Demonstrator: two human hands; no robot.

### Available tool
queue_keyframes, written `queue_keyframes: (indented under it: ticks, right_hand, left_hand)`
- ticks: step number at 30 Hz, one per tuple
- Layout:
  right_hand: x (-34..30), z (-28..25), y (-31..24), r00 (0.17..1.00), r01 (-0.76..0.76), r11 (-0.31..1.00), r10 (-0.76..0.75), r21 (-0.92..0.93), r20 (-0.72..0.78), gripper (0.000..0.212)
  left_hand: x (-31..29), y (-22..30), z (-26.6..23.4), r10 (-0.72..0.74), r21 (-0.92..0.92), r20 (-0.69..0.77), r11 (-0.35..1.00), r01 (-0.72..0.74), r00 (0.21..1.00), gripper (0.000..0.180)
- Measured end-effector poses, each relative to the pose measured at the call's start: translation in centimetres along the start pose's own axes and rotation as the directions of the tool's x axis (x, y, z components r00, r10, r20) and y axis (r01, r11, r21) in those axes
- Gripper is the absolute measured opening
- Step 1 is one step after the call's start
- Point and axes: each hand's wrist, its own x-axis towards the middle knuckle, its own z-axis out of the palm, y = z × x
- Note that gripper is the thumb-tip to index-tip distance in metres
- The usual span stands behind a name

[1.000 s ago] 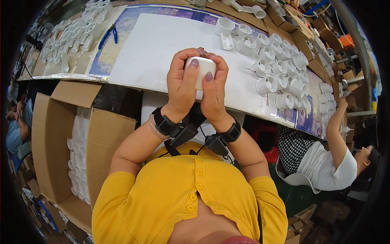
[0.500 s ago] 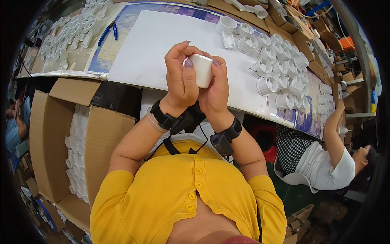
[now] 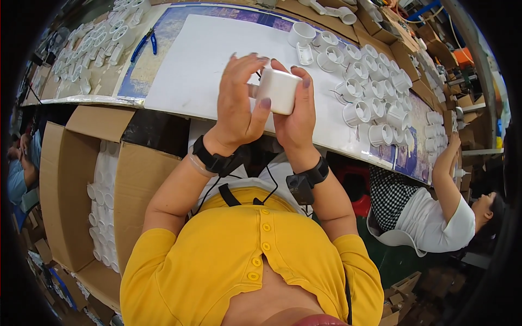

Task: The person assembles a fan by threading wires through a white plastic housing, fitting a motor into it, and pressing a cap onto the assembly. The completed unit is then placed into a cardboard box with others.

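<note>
Head view, left hand: the person's left hand (image 3: 234,106) stands at the housing's left side, fingers raised and loosely curved, thumb tip resting on the near left part; whether it is gripping or only steadying, I cannot tell.
Head view, right hand: the person's right hand (image 3: 298,125) grasps the housing from the right, thumb along that side, fingertips showing at the far edge.
Head view, housing: the glossy white rounded plastic housing (image 3: 279,91) is held up between both hands, above the near part of the table.
Head view, worktop: a large smooth white sheet (image 3: 190,60) covers much of the table; blue-handled metal pliers (image 3: 142,46) lie beyond its left edge.
Head view, cups: a cluster of white round plastic cups (image 3: 375,89), some with thin dark leads, stands right of the hands.
Head view, carton: an open brown cardboard box (image 3: 147,201), left of the person, holds stacked white plastic cylinders (image 3: 102,217).
Head view, co-worker: a person in a white top (image 3: 435,225) reaches to the table at the right.
</note>
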Motion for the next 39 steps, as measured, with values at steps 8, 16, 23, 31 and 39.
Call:
queue_keyframes:
  ticks: [8,16,23,31,39]
  right_hand:
    - [1.8,0.1,-1.5,0.997,0.069,0.955,-0.060,0.289,-0.039,0.039]
    - [0.7,0.9,-0.6,0.991,-0.028,1.000,0.027,0.005,0.129,0.043]
    - [-0.7,1.3,-0.8,0.995,-0.001,0.998,0.008,-0.069,0.095,0.032]
    - [-0.3,1.8,0.5,0.996,-0.020,0.999,0.022,-0.031,0.081,0.026]
    - [1.0,2.9,3.2,0.996,0.035,0.996,-0.041,-0.078,-0.078,0.025]
  left_hand:
    - [-3.0,0.1,0.2,-0.470,-0.463,0.001,0.782,0.417,0.883,0.057]
    - [0.0,2.1,1.6,-0.541,-0.730,0.158,0.499,0.467,0.826,0.056]
    - [-0.7,1.4,2.0,-0.367,-0.507,0.058,0.790,0.344,0.928,0.050]
    - [-1.3,0.3,1.6,-0.345,-0.468,-0.009,0.831,0.300,0.939,0.046]
    - [-1.2,-1.0,2.0,-0.459,-0.573,-0.113,0.755,0.320,0.881,0.041]
